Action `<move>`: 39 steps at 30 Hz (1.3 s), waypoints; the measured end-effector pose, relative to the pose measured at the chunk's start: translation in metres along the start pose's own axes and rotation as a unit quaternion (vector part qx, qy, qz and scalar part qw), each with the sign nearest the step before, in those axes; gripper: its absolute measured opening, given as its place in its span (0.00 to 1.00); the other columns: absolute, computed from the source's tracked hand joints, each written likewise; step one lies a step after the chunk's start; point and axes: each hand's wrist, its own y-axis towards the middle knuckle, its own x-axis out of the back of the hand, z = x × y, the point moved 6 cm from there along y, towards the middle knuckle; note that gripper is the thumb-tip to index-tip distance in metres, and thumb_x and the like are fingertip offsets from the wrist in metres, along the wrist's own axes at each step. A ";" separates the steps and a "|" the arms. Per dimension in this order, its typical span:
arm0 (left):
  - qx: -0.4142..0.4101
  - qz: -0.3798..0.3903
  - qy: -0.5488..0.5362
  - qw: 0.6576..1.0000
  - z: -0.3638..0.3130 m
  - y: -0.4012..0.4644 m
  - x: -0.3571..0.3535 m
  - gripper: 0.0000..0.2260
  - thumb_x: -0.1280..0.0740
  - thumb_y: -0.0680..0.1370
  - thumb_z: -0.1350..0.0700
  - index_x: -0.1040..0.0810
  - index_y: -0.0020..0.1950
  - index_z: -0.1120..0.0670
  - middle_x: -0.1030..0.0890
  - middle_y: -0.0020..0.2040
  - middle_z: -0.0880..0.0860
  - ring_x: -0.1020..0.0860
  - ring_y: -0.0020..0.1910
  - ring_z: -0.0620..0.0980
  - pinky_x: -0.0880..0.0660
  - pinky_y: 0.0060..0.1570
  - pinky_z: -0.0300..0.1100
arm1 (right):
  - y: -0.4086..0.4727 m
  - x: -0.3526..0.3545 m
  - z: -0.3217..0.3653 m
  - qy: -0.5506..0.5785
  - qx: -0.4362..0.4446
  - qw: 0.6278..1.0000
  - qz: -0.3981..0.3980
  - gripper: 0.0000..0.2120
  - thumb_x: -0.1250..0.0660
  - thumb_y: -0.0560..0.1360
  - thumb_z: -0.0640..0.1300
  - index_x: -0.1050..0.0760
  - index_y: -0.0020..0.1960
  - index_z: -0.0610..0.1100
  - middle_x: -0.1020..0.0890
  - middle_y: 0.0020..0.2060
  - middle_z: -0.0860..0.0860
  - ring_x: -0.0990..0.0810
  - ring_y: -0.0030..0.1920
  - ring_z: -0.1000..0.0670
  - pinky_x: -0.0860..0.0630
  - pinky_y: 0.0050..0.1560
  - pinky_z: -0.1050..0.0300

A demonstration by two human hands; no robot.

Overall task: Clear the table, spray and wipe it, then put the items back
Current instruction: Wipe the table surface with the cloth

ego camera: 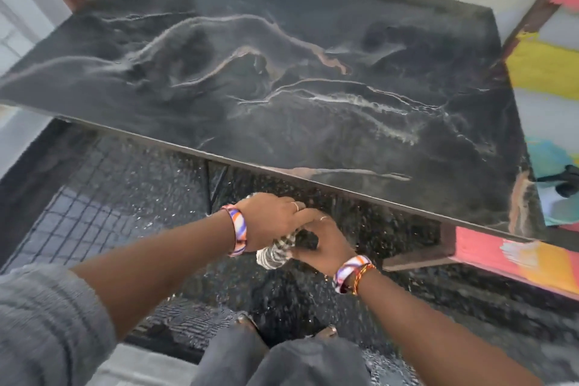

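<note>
The black marble table [282, 78] with pale veins fills the upper part of the view, and nothing stands on its top. In front of its near edge, over the dark floor, both hands meet around a bunched striped cloth [275, 252]. My left hand [275, 219] lies over the top of the cloth with its fingers curled on it. My right hand [326, 244] grips the cloth from the right side. Most of the cloth is hidden between the hands.
A dark speckled rug [125, 185] with a grid pattern lies under the table. A colourful pink, yellow and blue surface [545, 72] runs along the right side. A wooden frame piece [416, 255] sits below the table's right corner. My feet show at the bottom.
</note>
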 end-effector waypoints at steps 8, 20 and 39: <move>0.212 0.136 -0.045 0.967 0.084 -0.065 -0.029 0.11 0.34 0.74 0.54 0.22 0.54 0.55 0.19 0.53 0.57 0.21 0.56 0.58 0.23 0.49 0.48 | 0.038 -0.038 0.036 0.190 -0.095 0.972 0.104 0.12 0.32 0.71 0.37 0.28 0.33 0.49 0.26 0.22 0.58 0.32 0.26 0.60 0.35 0.33 0.64; 0.292 0.158 -0.321 0.887 0.112 -0.100 -0.058 0.24 0.26 0.69 0.54 0.24 0.61 0.60 0.20 0.60 0.58 0.22 0.56 0.55 0.26 0.51 0.43 | 0.065 -0.060 0.071 -0.011 -0.133 0.954 0.268 0.17 0.24 0.65 0.51 0.23 0.42 0.39 0.23 0.37 0.46 0.27 0.39 0.49 0.34 0.36 0.57; 0.245 0.194 -0.437 0.843 0.110 -0.124 -0.052 0.07 0.29 0.72 0.60 0.22 0.48 0.52 0.20 0.48 0.51 0.22 0.52 0.53 0.28 0.54 0.45 | 0.034 -0.031 0.083 -0.158 -0.107 0.941 0.280 0.23 0.28 0.71 0.48 0.39 0.27 0.44 0.40 0.23 0.50 0.43 0.25 0.53 0.49 0.26 0.59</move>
